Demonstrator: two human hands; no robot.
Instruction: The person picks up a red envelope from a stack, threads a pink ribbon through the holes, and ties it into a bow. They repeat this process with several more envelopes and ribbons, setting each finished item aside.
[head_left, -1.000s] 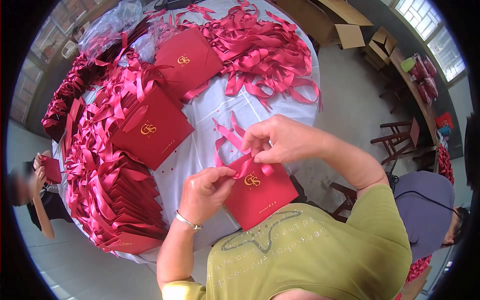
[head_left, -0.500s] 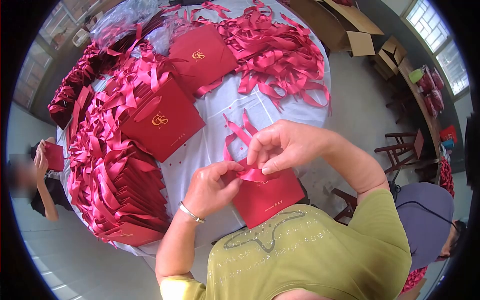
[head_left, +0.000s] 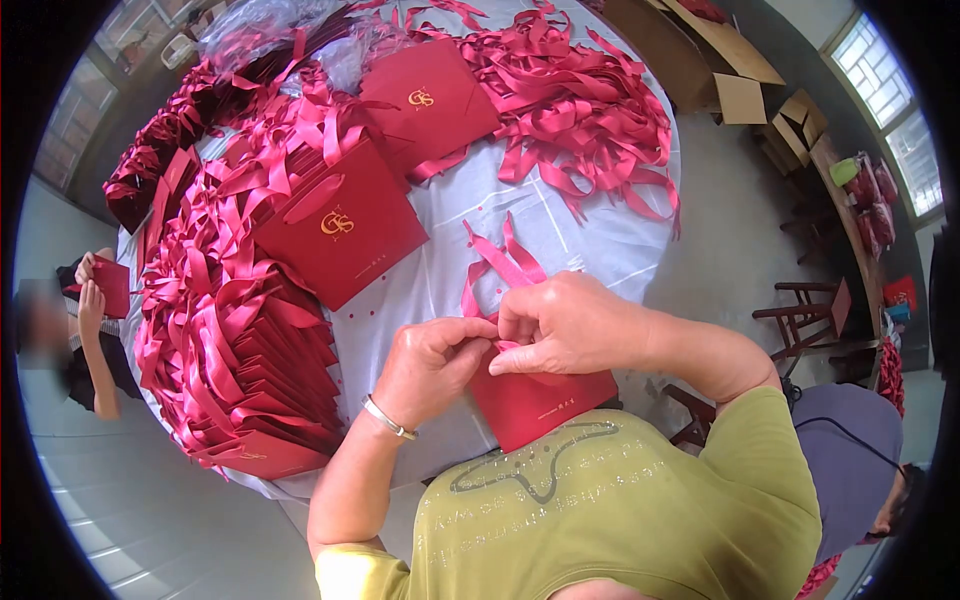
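Observation:
A red paper bag (head_left: 545, 405) lies at the table's near edge against my body, with a pink ribbon loop (head_left: 515, 262) reaching past its top. At the bag's upper left, my left hand (head_left: 432, 365) pinches the pink ribbon between thumb and fingers. Close beside it, my right hand (head_left: 560, 325) is closed on the ribbon too, its thumb over a short pink piece. The fingertips of both hands nearly meet and cover the bag's top edge and part of the ribbon.
Stacked red bags with ribbons (head_left: 240, 340) fill the table's left side. Two flat red bags (head_left: 342, 225) lie behind. Loose pink ribbons (head_left: 590, 110) are heaped at the far right. One co-worker (head_left: 95, 330) holds a red bag at left; another person (head_left: 850, 450) sits at right.
My right hand has moved down and left, closing on the ribbon beside my left hand. The view has shifted slightly. The co-worker at left now has both hands at the small bag.

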